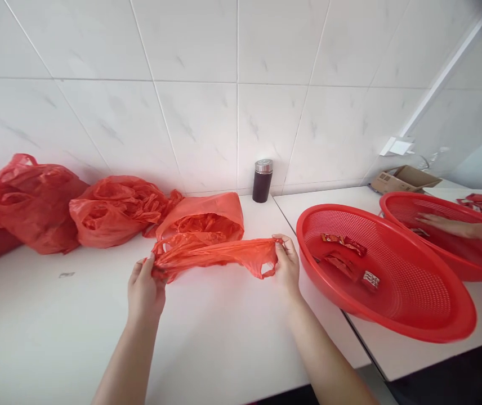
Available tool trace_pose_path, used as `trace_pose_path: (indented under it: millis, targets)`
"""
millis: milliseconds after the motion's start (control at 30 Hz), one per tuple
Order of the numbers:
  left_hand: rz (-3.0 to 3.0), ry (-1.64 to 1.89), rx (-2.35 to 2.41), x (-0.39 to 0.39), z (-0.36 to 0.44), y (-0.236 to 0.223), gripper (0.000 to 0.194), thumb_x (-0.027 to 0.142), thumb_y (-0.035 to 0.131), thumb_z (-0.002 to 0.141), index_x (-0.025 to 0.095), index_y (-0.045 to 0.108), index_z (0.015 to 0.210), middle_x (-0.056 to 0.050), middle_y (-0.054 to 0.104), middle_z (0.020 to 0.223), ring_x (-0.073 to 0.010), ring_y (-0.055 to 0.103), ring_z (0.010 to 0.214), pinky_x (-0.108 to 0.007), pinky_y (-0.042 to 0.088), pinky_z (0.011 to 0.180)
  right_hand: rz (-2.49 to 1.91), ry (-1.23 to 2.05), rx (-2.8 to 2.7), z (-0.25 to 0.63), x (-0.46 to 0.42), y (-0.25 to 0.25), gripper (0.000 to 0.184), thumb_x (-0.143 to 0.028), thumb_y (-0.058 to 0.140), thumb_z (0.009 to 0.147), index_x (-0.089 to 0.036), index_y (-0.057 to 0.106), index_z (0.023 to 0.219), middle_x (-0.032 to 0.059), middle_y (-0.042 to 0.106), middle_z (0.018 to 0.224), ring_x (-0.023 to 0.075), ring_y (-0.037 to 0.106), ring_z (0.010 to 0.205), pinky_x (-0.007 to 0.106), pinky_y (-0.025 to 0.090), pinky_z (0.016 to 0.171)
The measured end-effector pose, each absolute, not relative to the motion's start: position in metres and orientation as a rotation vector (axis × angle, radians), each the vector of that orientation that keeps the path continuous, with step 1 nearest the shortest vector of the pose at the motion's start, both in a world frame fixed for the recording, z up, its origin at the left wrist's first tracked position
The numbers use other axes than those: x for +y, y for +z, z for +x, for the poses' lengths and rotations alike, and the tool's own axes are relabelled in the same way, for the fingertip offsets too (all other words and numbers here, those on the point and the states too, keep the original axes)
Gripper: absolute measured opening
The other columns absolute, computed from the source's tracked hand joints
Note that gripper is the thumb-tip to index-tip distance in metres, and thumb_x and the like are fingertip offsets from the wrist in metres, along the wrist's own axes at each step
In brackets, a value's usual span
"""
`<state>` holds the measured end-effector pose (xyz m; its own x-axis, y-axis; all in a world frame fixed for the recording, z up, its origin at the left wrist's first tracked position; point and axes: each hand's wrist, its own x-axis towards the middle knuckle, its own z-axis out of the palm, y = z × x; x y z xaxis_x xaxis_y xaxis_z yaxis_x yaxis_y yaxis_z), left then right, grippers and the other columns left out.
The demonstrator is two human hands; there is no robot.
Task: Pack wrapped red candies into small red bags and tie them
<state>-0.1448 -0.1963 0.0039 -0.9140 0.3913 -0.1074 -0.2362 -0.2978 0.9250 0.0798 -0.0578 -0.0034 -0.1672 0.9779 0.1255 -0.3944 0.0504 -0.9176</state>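
Observation:
A thin red plastic bag (pixel 224 253) is stretched sideways between my two hands, above the white table. My left hand (pixel 144 287) pinches its gathered left end. At the other end, my right hand (pixel 286 264) grips the bag near a handle loop that hangs below the fingers. Just behind it lies another red plastic bag (pixel 219 208), its mouth facing me and crumpled red plastic inside. The nearest basket on the right is a large red perforated basket (pixel 427 281), with a few small red packets (pixel 342 264) and a white-and-dark patterned packet (pixel 370 279) in it.
Several full red bags (pixel 38 208) stand along the wall at left. A dark flask (pixel 262 183) with a silver lid is by the wall. Another person's hand (pixel 447 225) reaches into a second red basket (pixel 397 205). Behind it sits an open cardboard box (pixel 393 183).

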Motion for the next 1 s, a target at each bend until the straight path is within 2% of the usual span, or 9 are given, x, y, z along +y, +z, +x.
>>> trace_pose_path:
  millis: [167, 300, 367, 467, 600, 700, 767, 867, 1000]
  targets:
    - [0.298, 2.213, 1.614, -0.199, -0.145, 0.011, 0.018, 0.035, 0.060, 0.078, 0.021, 0.049, 0.080, 0.000, 0.059, 0.080, -0.0142, 0.062, 0.070, -0.031, 0.055, 0.064, -0.715, 1.588, -1.056, 0.104, -0.065, 0.001, 0.020, -0.040, 0.061, 0.084, -0.024, 0.061, 0.096, -0.0008, 0.057, 0.085, 0.0121, 0.053, 0.070, 0.022, 0.043, 0.060]
    - [0.555, 2.180, 1.869, -0.198, -0.138, 0.014, 0.031, 0.039, 0.065, 0.078, 0.027, 0.053, 0.103, -0.003, 0.061, 0.103, -0.0185, 0.062, 0.089, -0.034, 0.053, 0.076, -0.729, 1.697, -1.300, 0.131, -0.079, 0.001, 0.019, -0.039, 0.058, 0.087, -0.023, 0.063, 0.095, -0.0007, 0.057, 0.082, 0.0118, 0.053, 0.068, 0.022, 0.042, 0.062]
    - [1.025, 1.887, 2.139, -0.195, -0.130, 0.015, 0.044, 0.042, 0.064, 0.079, 0.031, 0.052, 0.120, -0.006, 0.057, 0.120, -0.0231, 0.058, 0.105, -0.039, 0.051, 0.085, -0.766, 1.699, -1.427, 0.142, -0.087, -0.002, 0.019, -0.039, 0.055, 0.089, -0.023, 0.064, 0.094, 0.0000, 0.058, 0.083, 0.0129, 0.054, 0.071, 0.023, 0.042, 0.065]
    - [1.717, 1.031, 2.446, -0.181, -0.119, 0.010, 0.061, 0.046, 0.057, 0.084, 0.039, 0.036, 0.141, -0.010, 0.041, 0.142, -0.0301, 0.049, 0.121, -0.044, 0.049, 0.087, -0.839, 1.725, -1.502, 0.151, -0.099, -0.013, 0.021, -0.040, 0.052, 0.090, -0.022, 0.063, 0.092, 0.0006, 0.058, 0.081, 0.0143, 0.054, 0.072, 0.025, 0.042, 0.065]
    - [1.921, 0.448, 2.462, -0.144, -0.121, -0.007, 0.057, 0.040, 0.057, 0.084, 0.033, 0.046, 0.139, -0.013, 0.047, 0.138, -0.0346, 0.051, 0.118, -0.043, 0.051, 0.082, -0.882, 1.717, -1.595, 0.150, -0.109, -0.036, 0.022, -0.041, 0.050, 0.090, -0.021, 0.059, 0.089, 0.0004, 0.056, 0.075, 0.0157, 0.053, 0.067, 0.027, 0.042, 0.062]
    - [1.986, 0.416, 2.440, -0.105, -0.130, -0.011, 0.050, 0.028, 0.050, 0.087, 0.027, 0.049, 0.137, -0.011, 0.050, 0.141, -0.0323, 0.048, 0.123, -0.045, 0.044, 0.095, -0.906, 1.571, -1.763, 0.146, -0.115, -0.050, 0.022, -0.039, 0.045, 0.092, -0.021, 0.058, 0.089, 0.0010, 0.057, 0.075, 0.0171, 0.053, 0.068, 0.028, 0.042, 0.063]
    - [2.023, 0.444, 2.466, -0.079, -0.135, -0.006, 0.053, 0.021, 0.039, 0.091, 0.024, 0.039, 0.144, -0.010, 0.039, 0.150, -0.0308, 0.035, 0.136, -0.049, 0.030, 0.108, -0.938, 1.464, -1.875, 0.144, -0.119, -0.054, 0.022, -0.037, 0.042, 0.094, -0.022, 0.058, 0.091, 0.0005, 0.058, 0.073, 0.0170, 0.053, 0.066, 0.028, 0.042, 0.062]
    - [2.019, 0.493, 2.521, -0.046, -0.140, 0.002, 0.056, 0.016, 0.029, 0.094, 0.020, 0.026, 0.150, -0.011, 0.024, 0.157, -0.0290, 0.013, 0.145, -0.055, 0.011, 0.114, -0.979, 1.343, -1.998, 0.142, -0.123, -0.054, 0.023, -0.033, 0.039, 0.095, -0.023, 0.059, 0.092, -0.0004, 0.059, 0.071, 0.0166, 0.054, 0.063, 0.028, 0.041, 0.062]
    - [1.888, 0.449, 2.530, -0.019, -0.145, 0.004, 0.049, 0.026, 0.048, 0.093, 0.021, 0.040, 0.141, -0.012, 0.038, 0.149, -0.0321, 0.031, 0.137, -0.059, 0.025, 0.109, -0.964, 1.251, -2.043, 0.141, -0.124, -0.051, 0.022, -0.029, 0.038, 0.094, -0.023, 0.059, 0.091, -0.0015, 0.058, 0.069, 0.0155, 0.054, 0.062, 0.027, 0.040, 0.063]
